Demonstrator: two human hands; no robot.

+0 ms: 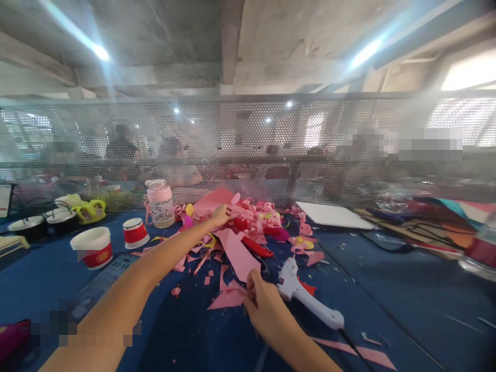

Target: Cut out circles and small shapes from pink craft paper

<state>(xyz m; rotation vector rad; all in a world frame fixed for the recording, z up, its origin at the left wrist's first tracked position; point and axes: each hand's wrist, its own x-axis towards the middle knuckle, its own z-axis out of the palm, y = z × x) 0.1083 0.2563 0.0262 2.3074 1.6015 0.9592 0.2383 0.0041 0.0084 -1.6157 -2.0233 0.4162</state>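
The left hand (220,214) is reaching far into the heap of pink paper scraps (256,217), fingers curled, grip unclear, while the right hand (260,299) is pinching a pink paper strip (237,254) near the white glue gun (306,297).

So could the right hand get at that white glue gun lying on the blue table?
Probably yes. The right hand pinches a pink paper scrap, and the white plastic glue gun lies just to its right on the blue table with nothing between them.
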